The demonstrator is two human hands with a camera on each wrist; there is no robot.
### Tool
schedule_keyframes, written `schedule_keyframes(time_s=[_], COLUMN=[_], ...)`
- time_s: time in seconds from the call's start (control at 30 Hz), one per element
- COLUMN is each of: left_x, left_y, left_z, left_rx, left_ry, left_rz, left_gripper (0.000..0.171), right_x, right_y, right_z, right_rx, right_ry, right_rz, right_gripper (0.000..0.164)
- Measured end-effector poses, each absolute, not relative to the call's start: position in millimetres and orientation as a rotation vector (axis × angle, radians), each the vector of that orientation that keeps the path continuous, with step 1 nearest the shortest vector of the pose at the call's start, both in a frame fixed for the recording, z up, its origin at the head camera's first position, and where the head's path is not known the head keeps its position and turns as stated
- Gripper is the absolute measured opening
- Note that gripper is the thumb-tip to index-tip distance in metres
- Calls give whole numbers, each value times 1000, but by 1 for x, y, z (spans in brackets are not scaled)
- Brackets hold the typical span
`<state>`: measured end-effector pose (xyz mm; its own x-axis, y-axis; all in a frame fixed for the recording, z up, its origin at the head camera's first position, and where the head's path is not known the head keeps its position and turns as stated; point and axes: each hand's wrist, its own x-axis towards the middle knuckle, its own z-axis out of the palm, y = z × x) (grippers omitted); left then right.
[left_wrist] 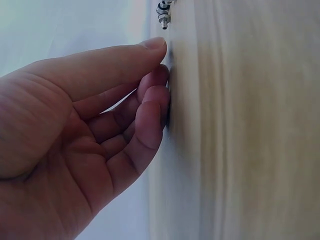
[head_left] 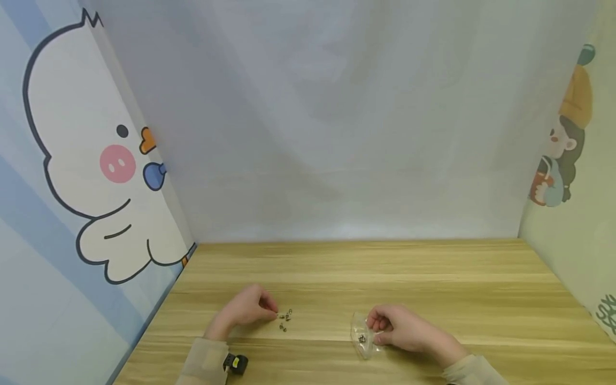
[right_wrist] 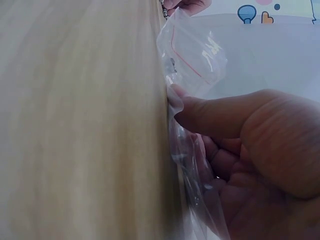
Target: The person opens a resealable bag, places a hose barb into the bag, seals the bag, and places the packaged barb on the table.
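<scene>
Several small metal pieces, like tiny threaded fittings (head_left: 287,316), lie loose on the wooden table (head_left: 317,283). Beside them is my left hand (head_left: 247,307), its fingers loosely curled at the tabletop and the thumb tip close to the nearest piece. In the left wrist view, nothing shows between the thumb (left_wrist: 115,65) and fingers, and one fitting (left_wrist: 163,17) stands just beyond them. My right hand (head_left: 404,329) pinches a clear plastic zip bag (head_left: 361,321) with a red line along it (right_wrist: 190,62). A few dark metal pieces (head_left: 362,338) show inside the bag.
A black device with a yellow label (head_left: 236,364) sits at the left sleeve's cuff (head_left: 207,355). A pale grey sheet (head_left: 337,133) stands behind the table's far edge. Printed panels flank it, a white cartoon bird (head_left: 82,160) on the left.
</scene>
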<state>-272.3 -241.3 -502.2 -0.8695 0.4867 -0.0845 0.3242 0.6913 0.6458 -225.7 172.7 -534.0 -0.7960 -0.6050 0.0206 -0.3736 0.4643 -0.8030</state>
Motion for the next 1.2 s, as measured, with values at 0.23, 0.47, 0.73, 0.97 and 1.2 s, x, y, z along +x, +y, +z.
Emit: schedule_keyframes(time_s=[0.23, 0.47, 0.73, 0.97, 1.2], left_x=[-273, -272, -272, -266, -260], left_y=[-243, -234, -219, -197, -167], left_z=[-500, -496, -493, -488, -487], left_rx=[593, 562, 661, 748, 850], left_ry=[2676, 2682, 2676, 2625, 2571], left_rz=[946, 1003, 1046, 1092, 1066], left_gripper=[6, 9, 6, 7, 3], right_x=[-226, -228, -229, -229, -229], right_y=[172, 173, 173, 172, 173], right_z=[-536, -537, -537, -536, -536], right_rx=[-818, -817, -818, -813, -824], right_ry=[2445, 2445, 2433, 2430, 2439], right_rz=[-1243, -1243, -1247, -1251, -1242], right_gripper=[24, 24, 23, 23, 23])
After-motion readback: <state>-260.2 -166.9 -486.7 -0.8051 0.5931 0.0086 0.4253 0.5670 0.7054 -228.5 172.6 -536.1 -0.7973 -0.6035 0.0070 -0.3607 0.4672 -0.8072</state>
